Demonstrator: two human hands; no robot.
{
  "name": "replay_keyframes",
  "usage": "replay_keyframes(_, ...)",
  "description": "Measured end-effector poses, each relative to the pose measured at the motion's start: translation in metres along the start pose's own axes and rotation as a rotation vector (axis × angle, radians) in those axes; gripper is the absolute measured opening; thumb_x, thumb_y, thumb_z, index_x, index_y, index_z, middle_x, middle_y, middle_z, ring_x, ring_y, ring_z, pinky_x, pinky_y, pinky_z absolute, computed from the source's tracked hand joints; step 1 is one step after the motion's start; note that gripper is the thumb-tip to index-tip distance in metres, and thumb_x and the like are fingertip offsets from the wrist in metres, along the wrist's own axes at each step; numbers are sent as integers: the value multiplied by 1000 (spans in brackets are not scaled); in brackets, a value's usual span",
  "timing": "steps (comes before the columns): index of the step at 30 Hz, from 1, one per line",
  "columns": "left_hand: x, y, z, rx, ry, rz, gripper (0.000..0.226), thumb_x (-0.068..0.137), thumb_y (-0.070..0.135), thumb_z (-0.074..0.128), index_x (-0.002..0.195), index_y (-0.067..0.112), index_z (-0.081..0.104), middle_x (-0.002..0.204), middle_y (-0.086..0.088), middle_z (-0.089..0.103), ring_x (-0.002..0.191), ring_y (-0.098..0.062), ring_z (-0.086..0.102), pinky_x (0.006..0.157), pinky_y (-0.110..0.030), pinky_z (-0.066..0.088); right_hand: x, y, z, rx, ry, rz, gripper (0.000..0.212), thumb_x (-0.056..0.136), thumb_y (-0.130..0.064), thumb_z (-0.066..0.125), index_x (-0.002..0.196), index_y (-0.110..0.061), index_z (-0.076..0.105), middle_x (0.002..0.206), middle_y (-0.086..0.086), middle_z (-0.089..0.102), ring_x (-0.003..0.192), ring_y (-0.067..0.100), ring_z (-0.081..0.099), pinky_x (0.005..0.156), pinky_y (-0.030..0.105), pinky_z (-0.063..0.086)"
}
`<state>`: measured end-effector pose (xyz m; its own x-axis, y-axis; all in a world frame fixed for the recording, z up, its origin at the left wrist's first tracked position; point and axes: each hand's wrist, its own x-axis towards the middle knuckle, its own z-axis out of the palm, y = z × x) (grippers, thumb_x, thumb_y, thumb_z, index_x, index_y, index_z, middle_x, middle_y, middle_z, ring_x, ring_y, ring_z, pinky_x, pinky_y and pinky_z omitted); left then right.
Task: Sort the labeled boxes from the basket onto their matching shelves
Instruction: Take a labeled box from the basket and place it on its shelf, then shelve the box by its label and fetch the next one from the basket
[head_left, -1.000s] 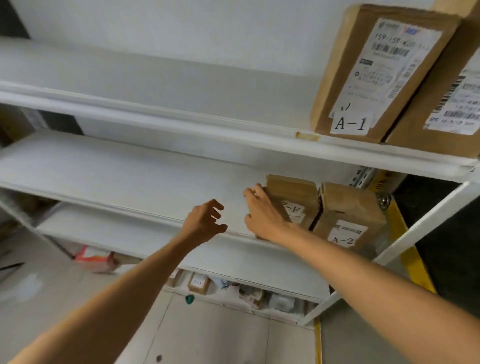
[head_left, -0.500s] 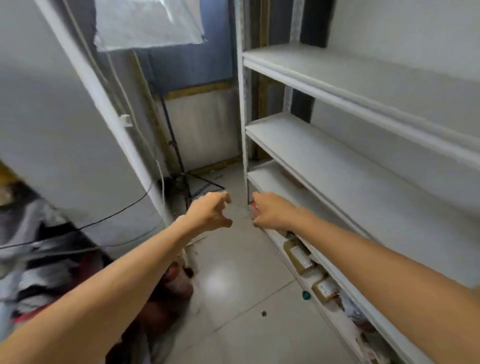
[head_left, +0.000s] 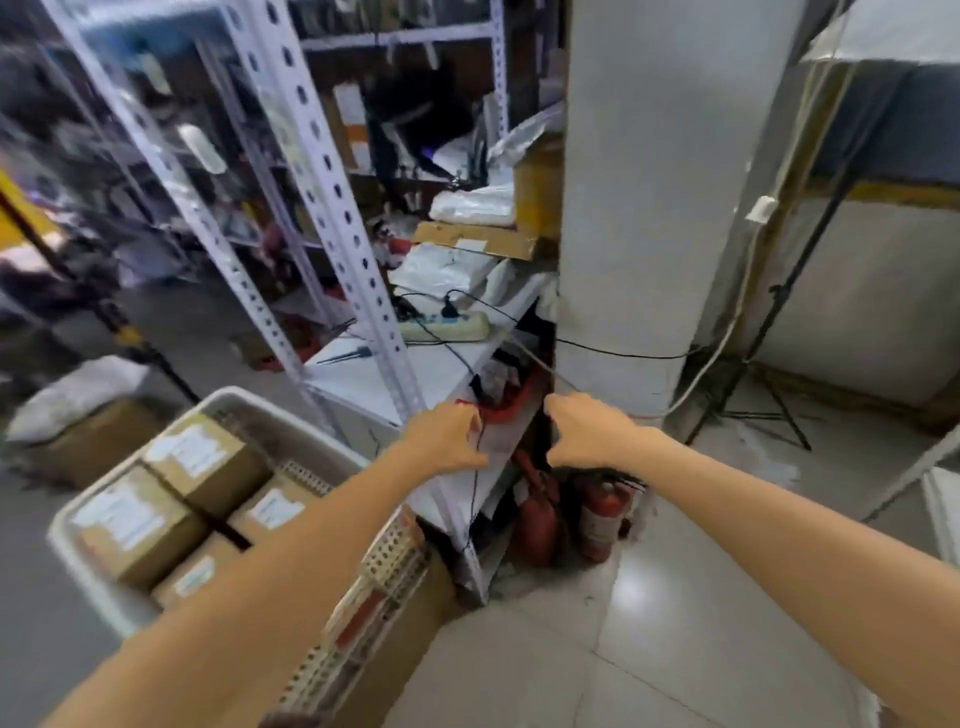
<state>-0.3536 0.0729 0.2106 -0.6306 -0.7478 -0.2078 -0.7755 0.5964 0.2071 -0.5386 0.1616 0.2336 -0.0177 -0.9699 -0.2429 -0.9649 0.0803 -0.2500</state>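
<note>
- Left grip: fingers loosely curled, holding nothing. A thin black cable hangs just beside it; I see no pinch on it.
- Right grip: also slack and empty, level with the left, a small gap between the two.
- Both grips hang in front of a cluttered low shelf, beside a white pillar. Neither is over the task's things.
- Basket: pale, perforated walls, low in the left of the view. The left forearm crosses above its right side.
- Boxes: at least four brown cartons packed close inside the basket, lying flat with white labels up. The labels are too blurred to read.
- Key relation: the boxes lie down and to the left of both grips and nearer the body. The left grip is clearly the nearer one; the right would have to cross over.
- Nearest carton to the left grip looks to be the one part-hidden under the forearm.
- Long axis of the cartons: cannot tell through the blur. They look set cornerwise to the line of the arms.
- Judgement: between boxes, with the next pick not yet begun. The reach should drop back and leftward, and the label must be read before choosing a shelf.
- No lettered destination shelf shows here.
- Also present: power strip on the low shelf, two red fire extinguishers on the floor by the pillar.
</note>
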Motion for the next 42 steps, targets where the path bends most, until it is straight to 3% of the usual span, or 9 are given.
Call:
replay_keyframes(6,-118,-114,30,-91,28,-428,48,75,43,73,113,19,56,105,-3,62,89,-20,57,69,-34,49,50,-119,43,-87,-181,-371,48,84,-21,64,124,-2,45,100,12,53,83,26,52,63,33,40)
replay_keyframes(10,-185,-145,52,-161,19,-645,51,77,42,75,117,18,55,111,-3,62,98,-22,58,79,-37,51,61,-192,71,-124,-250,-570,23,83,-14,61,95,-10,41,87,9,44,67,21,39,56,33,30)
replay_keyframes(12,-211,-156,62,-188,12,-733,50,77,41,75,117,19,55,113,-3,62,102,-23,58,82,-37,51,63,-221,86,-155,-275,-642,25,82,-11,60,85,-13,35,81,7,37,65,20,34,54,32,26)
replay_keyframes(16,-245,-174,79,-232,14,-850,53,78,43,72,121,19,54,116,-2,62,105,-23,57,81,-36,50,74,-260,109,-248,-320,-723,23,83,-14,61,90,-13,39,89,10,47,73,23,44,59,34,34)
replay_keyframes(23,-252,-223,93,-316,22,-904,51,77,41,72,120,20,54,117,1,61,103,-19,58,83,-35,51,116,-302,130,-323,-356,-743,32,80,-20,65,100,-14,41,98,7,52,84,24,53,69,37,49)
replay_keyframes(27,-243,-268,84,-339,40,-910,52,76,40,72,121,22,54,118,2,61,104,-19,57,75,-30,46,147,-326,131,-335,-342,-715,28,80,-17,63,101,-12,45,100,9,53,83,23,52,65,36,46)
replay_keyframes(35,-225,-330,77,-397,44,-903,52,74,42,74,118,21,56,114,0,63,101,-20,59,84,-38,52,202,-361,133,-318,-304,-660,40,77,-17,66,111,-12,47,104,6,54,89,23,55,72,37,52)
replay_keyframes(39,-217,-341,101,-434,-35,-895,49,77,35,71,121,20,55,118,-2,61,105,-21,58,87,-39,52,219,-356,158,-368,-376,-638,39,79,-17,67,112,-11,48,107,8,56,92,24,56,78,40,53)
replay_keyframes(42,-207,-348,117,-482,-54,-894,50,76,36,71,121,21,55,119,0,61,106,-19,57,79,-33,49,236,-348,174,-382,-431,-623,39,80,-20,69,111,-12,47,110,6,54,93,23,53,76,36,50)
